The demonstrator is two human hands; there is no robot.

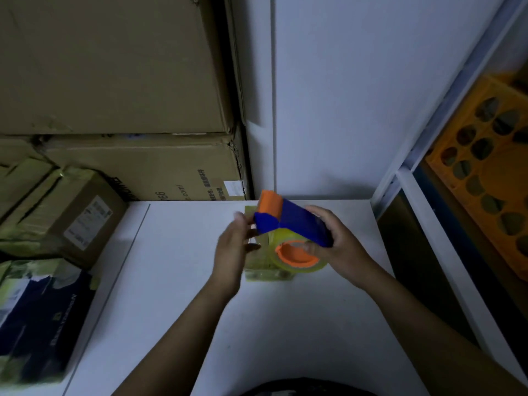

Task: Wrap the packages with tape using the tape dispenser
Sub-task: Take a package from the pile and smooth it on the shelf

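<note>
Gripping tape dispenser (291,221) in right hand (340,247), left hand (233,252) fingers apart beside package (257,267)

Two bare forearms, no sleeves, dark garment below

The room is sitting in dim, bluish light. A white table (285,324) is filling the near space, its far edge meeting a pale wall (357,95) with a vertical seam running down it. To the left, large cardboard boxes (114,81) are standing stacked against that wall, with smaller taped cartons (63,212) leaning beside the table. On the right, a white metal shelving frame (423,212) is rising at an angle, holding an orange crate (491,167) with oval holes.
</note>
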